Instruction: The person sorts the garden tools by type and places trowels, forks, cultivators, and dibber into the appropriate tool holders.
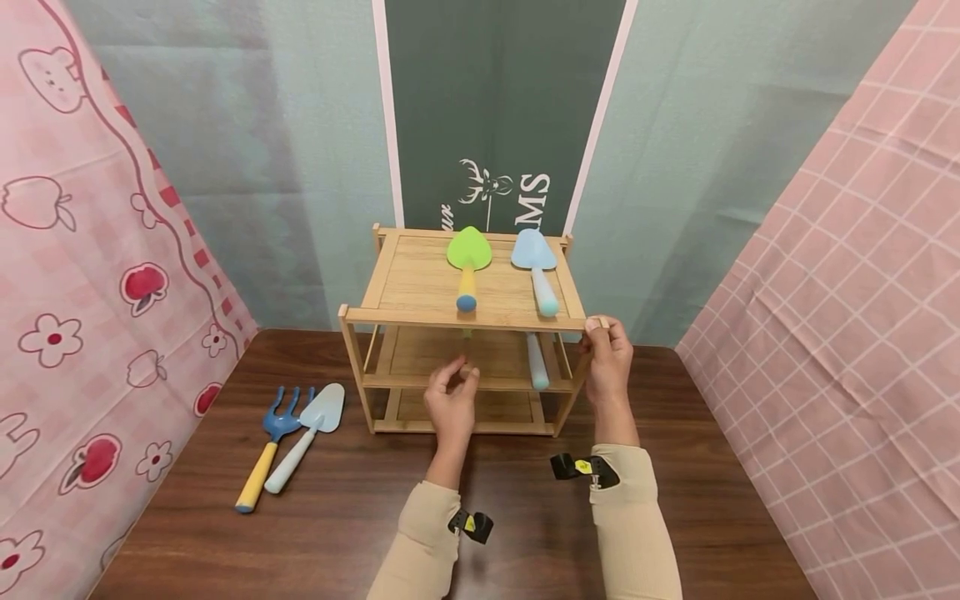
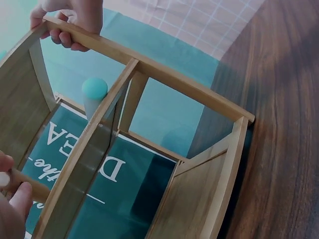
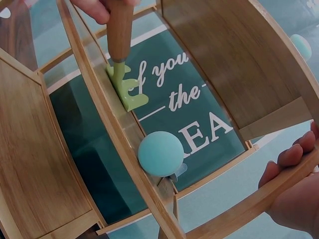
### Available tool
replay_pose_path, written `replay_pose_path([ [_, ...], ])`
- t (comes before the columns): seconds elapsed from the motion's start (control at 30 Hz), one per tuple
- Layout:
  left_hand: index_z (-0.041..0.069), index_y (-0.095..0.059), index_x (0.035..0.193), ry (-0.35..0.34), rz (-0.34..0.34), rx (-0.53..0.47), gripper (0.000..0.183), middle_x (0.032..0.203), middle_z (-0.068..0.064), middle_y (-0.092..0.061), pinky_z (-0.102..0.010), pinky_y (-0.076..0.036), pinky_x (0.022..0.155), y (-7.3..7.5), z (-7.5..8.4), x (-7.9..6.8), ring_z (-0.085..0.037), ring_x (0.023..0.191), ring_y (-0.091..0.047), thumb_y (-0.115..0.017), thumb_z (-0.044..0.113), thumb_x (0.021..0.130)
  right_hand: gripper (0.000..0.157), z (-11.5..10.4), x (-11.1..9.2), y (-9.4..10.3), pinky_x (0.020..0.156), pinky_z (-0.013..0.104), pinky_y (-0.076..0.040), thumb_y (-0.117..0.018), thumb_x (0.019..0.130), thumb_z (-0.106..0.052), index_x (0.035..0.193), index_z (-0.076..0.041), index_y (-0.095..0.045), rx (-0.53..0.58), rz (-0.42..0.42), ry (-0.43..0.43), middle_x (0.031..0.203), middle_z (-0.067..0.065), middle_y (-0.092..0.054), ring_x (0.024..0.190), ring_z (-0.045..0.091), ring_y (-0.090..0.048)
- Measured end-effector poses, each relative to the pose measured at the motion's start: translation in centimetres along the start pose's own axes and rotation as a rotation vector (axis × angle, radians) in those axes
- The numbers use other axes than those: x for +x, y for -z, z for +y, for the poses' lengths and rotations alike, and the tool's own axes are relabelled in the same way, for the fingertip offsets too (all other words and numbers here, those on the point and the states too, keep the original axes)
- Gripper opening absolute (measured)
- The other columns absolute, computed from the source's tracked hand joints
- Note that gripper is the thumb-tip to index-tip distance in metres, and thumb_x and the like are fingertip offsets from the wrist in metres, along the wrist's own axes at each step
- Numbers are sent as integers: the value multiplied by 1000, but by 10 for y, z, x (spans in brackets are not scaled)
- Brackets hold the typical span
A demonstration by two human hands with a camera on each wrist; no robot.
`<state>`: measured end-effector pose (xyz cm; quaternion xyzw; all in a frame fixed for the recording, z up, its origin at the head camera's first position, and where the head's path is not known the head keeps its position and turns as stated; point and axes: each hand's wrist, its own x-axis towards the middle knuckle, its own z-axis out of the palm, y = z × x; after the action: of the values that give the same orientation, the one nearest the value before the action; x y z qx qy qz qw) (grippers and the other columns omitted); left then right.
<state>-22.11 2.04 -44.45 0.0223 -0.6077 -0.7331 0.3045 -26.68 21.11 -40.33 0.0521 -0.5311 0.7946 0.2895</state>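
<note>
A wooden three-tier shelf rack (image 1: 420, 275) stands at the middle of the table. My left hand (image 1: 452, 400) is at its front opening and pinches the brown handle of a green hand fork (image 3: 127, 92). In the right wrist view the fork's prongs lie over the middle tier. Beside it on that tier, a tool with a white handle (image 1: 537, 362) points its turquoise end outward; its head is hidden under the top board. My right hand (image 1: 609, 358) grips the rack's front right post near the top corner.
On the top tier lie a green shovel (image 1: 468, 250) with a yellow handle and a light blue trowel (image 1: 533, 250). Left of the rack, a blue hand fork (image 1: 281, 423) and a pale trowel (image 1: 324, 408) rest on the dark table (image 1: 540, 517). Curtains surround the table.
</note>
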Motion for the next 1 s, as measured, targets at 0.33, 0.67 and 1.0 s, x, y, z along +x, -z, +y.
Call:
replay_pose_path([
  [0.33, -7, -70, 86, -202, -12, 126, 18, 89, -17, -64, -29, -53, 59, 7, -39, 1, -30, 75, -64, -77, -5, 70, 13, 0, 0, 1, 57, 24, -40, -55, 89, -1, 80, -10, -58, 4, 1, -5, 64, 4, -47, 60, 14, -46],
  [0.67, -3, -70, 83, -392, -111, 295, 17, 83, -9, -64, -21, -52, 59, 12, -46, 4, -20, 68, -65, -79, -4, 69, 10, 0, 1, 2, 57, 25, -40, -55, 89, -1, 82, -8, -57, -6, 1, 6, 65, 5, -47, 61, 15, -46],
  [1.0, -1, -71, 83, -415, -134, 341, 18, 83, -9, -65, -18, -51, 56, 13, -50, 10, -18, 66, -65, -80, -4, 68, 7, 0, 0, 1, 58, 25, -40, -57, 88, -3, 82, -7, -57, -8, -9, 11, 65, 4, -47, 63, 14, -46],
])
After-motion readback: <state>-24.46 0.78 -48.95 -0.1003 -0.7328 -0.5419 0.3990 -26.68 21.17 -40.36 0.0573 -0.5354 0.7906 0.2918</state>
